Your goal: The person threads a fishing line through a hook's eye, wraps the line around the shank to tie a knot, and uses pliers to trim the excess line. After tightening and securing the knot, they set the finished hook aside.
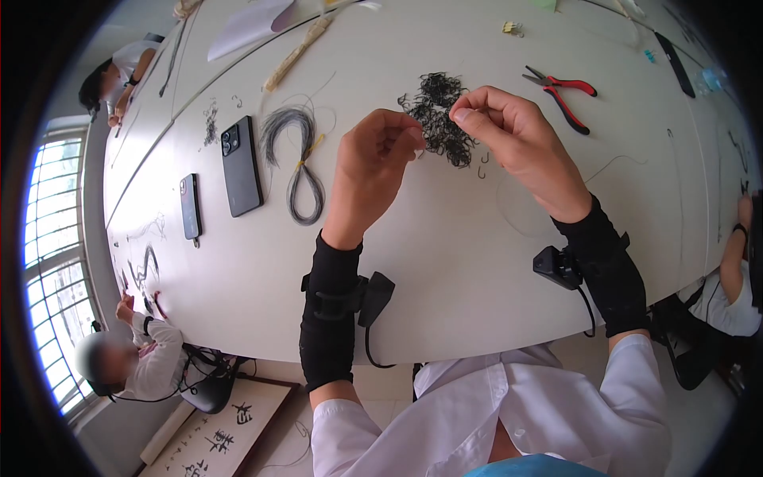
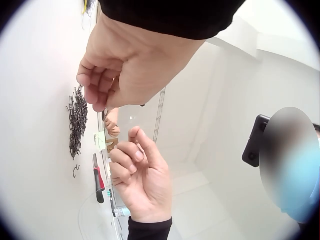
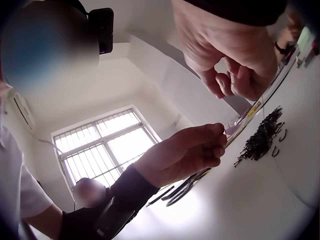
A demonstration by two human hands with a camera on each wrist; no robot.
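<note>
Both hands are raised over a pile of black fishhooks (image 1: pixel 442 115). My left hand (image 1: pixel 372 167), at the pile's left front edge, pinches with thumb and forefinger. A thin line (image 3: pixel 225 131) shows at those fingertips in the right wrist view. My right hand (image 1: pixel 520 143) pinches a thin clear fishing line (image 3: pixel 263 107) between thumb and forefinger, at the pile's right side. The curled fingers hide what lies inside either grip. A couple of loose hooks (image 1: pixel 482 170) lie just in front of the pile.
Red-handled pliers (image 1: pixel 574 83) lie to the right. On the left are a tied bundle of grey line (image 1: pixel 306 187), a large phone (image 1: pixel 242 171) and a smaller phone (image 1: pixel 190 207). A binder clip (image 1: pixel 513 29) sits farther back. Other people sit around the table (image 1: pixel 445 286).
</note>
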